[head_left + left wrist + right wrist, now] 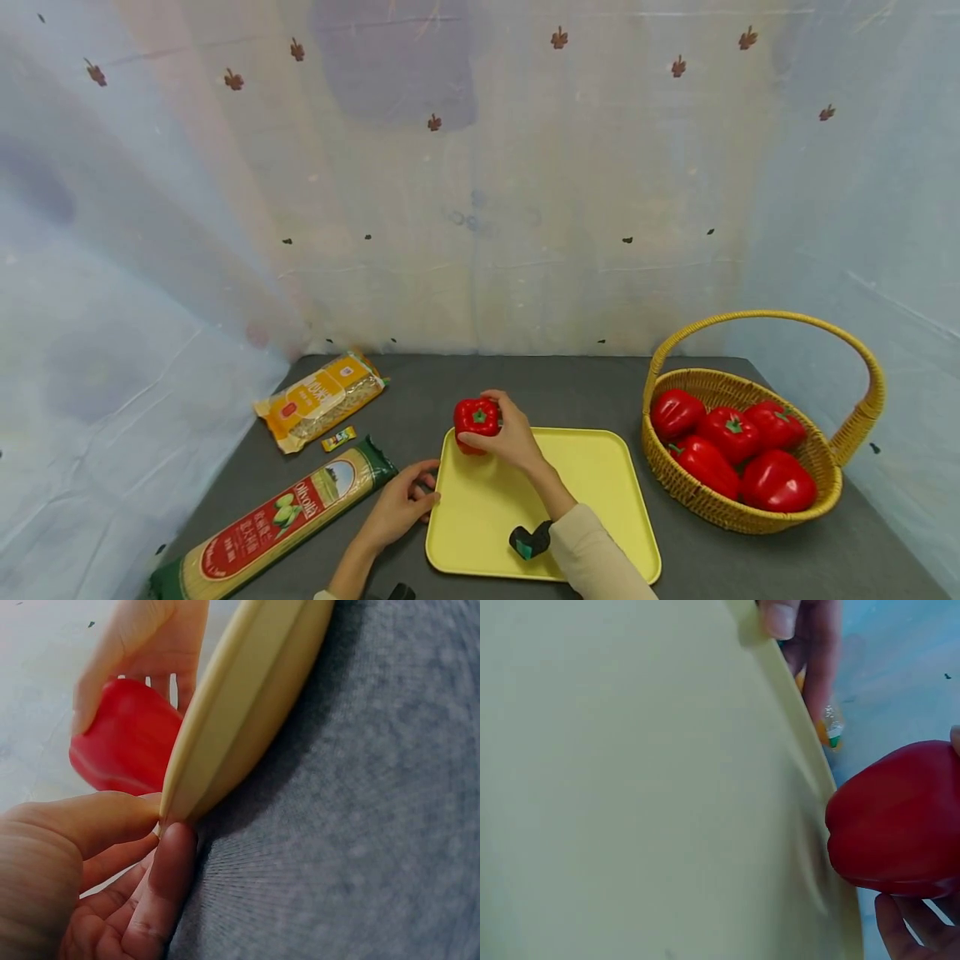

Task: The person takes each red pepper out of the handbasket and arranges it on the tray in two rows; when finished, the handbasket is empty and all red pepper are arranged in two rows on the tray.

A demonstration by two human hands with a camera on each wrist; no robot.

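Note:
A red bell pepper [476, 417] hangs in the grip of my right hand [519, 440], over the far left corner of a yellow tray [472, 525]. Thumb and fingers hold its sides, green stem facing up in the head view. Seen from the right wrist, the pepper [896, 821] is beside the tray's rim; whether it touches the tray I cannot tell. My left hand [396, 507] is at the tray's left edge. In the left wrist view, its thumb and a finger pinch the rim of the tray [240, 712].
A wicker basket [855, 429] with several red bell peppers stands right of the tray. On the left lie a long pasta pack [262, 529], a small yellow packet [339, 439] and an orange grain bag [322, 400]. A curtain [480, 208] hangs behind the grey table [420, 383].

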